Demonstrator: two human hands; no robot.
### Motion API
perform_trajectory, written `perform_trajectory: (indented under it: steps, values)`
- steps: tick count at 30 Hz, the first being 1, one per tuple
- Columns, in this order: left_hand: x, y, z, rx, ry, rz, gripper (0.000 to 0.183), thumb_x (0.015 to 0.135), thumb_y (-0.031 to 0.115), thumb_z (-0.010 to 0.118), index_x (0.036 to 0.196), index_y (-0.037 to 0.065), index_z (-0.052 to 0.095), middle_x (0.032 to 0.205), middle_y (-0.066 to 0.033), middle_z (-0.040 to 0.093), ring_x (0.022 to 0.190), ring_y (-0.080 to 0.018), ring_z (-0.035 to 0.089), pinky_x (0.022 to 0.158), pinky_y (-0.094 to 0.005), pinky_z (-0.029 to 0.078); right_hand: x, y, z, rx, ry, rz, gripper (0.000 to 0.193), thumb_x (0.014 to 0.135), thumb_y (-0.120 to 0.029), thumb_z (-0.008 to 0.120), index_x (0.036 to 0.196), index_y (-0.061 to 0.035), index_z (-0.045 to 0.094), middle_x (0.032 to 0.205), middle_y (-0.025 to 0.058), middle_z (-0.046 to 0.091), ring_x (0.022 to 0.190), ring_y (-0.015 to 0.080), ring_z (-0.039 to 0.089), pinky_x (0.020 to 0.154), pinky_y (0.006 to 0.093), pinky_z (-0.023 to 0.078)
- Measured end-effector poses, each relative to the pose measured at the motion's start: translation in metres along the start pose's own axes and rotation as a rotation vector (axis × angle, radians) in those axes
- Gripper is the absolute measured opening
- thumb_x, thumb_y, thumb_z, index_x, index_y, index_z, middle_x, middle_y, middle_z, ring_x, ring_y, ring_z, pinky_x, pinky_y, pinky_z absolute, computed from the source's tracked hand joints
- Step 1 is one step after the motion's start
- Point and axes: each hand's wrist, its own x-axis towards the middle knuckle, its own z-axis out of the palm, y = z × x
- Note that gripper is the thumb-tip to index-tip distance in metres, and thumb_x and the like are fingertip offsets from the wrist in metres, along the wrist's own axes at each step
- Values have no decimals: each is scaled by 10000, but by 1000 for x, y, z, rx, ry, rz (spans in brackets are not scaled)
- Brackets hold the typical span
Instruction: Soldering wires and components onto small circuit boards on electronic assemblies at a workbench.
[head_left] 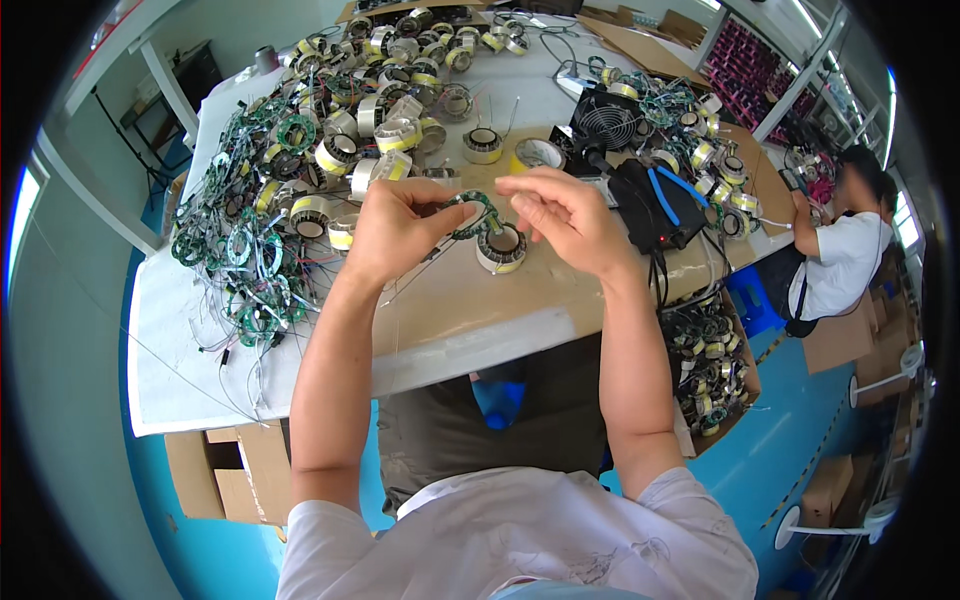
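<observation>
Between the thumb and fingers of my left hand (405, 225) is a green ring-shaped circuit board (472, 216), tilted above the table with thin wires trailing from it. Just right of the board, my right hand (570, 215) hovers with its fingers loosely bent and apart, and I see nothing in them. Directly below both hands stands a round motor stator (501, 250) wrapped in yellow and white tape, its dark hollow centre facing up. The board hangs over the stator's far left edge; whether they touch, I cannot tell. A second taped stator (483, 146) stands farther back.
Heaped stators (395, 135) and tangled green ring boards (245, 250) cover the table's left and back. On the right are a tape roll (537, 154), a black fan unit (606, 122) and blue-handled pliers (672, 195) on a black box. A person (845, 245) sits far right.
</observation>
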Motion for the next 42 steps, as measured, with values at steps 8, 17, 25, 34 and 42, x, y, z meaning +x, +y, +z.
perform_trajectory:
  steps: [8, 17, 25, 34, 42]
  values:
    - [7, -19, 18, 150, 172, 143, 192, 790, 104, 793, 928, -25, 760, 760, -61, 681, 579, -104, 576, 542, -264, 458, -35, -8, 14, -121, -123, 97, 356, 758, 10, 775, 1106, -26, 709, 1029, 84, 686, 717, 168, 649, 658, 305, 550]
    - [6, -23, 34, 310, 300, 319, 259, 788, 16, 762, 1048, 19, 756, 825, -78, 676, 602, -134, 608, 574, -273, 498, -22, 22, 43, -149, 367, -128, 120, 849, -29, 764, 961, 13, 754, 788, 90, 696, 620, 133, 616, 548, 262, 469]
    - [4, -26, 42, 281, 396, 444, 292, 769, -55, 719, 1045, 31, 759, 833, -95, 681, 602, -163, 614, 549, -280, 496, 3, 27, 61, -281, 515, -209, 119, 800, -54, 786, 907, -16, 749, 735, 85, 664, 598, 197, 598, 528, 316, 452]
    - [5, -31, 45, 344, 359, 460, 297, 771, -44, 729, 1054, 36, 764, 766, -70, 657, 594, -123, 601, 545, -252, 488, -3, 38, 70, -426, 634, -347, 126, 775, -2, 766, 894, -42, 751, 722, 66, 643, 658, 243, 582, 571, 351, 457]
    - [6, -29, 49, 325, 369, 539, 297, 740, -75, 692, 1008, 28, 764, 755, -79, 631, 560, -144, 585, 512, -274, 476, -5, 46, 70, -329, 663, -346, 124, 769, 8, 763, 884, -33, 741, 750, 68, 642, 690, 254, 588, 601, 360, 458]
